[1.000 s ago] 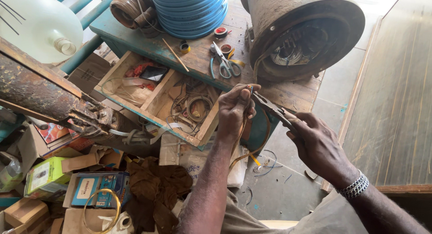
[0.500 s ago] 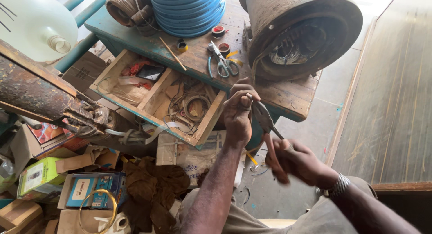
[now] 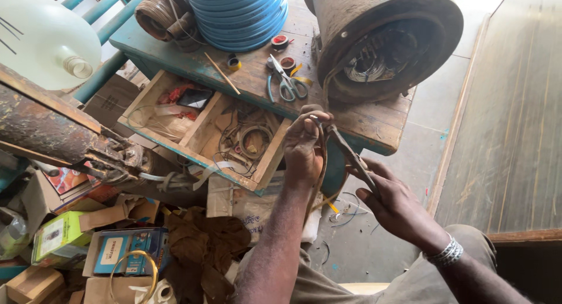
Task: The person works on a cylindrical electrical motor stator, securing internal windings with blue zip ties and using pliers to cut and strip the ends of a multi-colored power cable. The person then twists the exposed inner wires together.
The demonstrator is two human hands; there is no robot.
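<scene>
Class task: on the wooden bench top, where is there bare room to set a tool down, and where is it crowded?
Bare planks lie between the scissors and the bench's near edge, beside the left hand. Crowded: the far side by the blue coil and motor housing.

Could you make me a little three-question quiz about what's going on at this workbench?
1. True or false: the scissors lie inside the open drawer.
2. Which hand holds the pliers?
3. What does the left hand pinch? A) wire B) a tape roll C) a bottle

Key
1. False: they lie on the bench top, beside the motor housing.
2. The right hand.
3. A
</scene>
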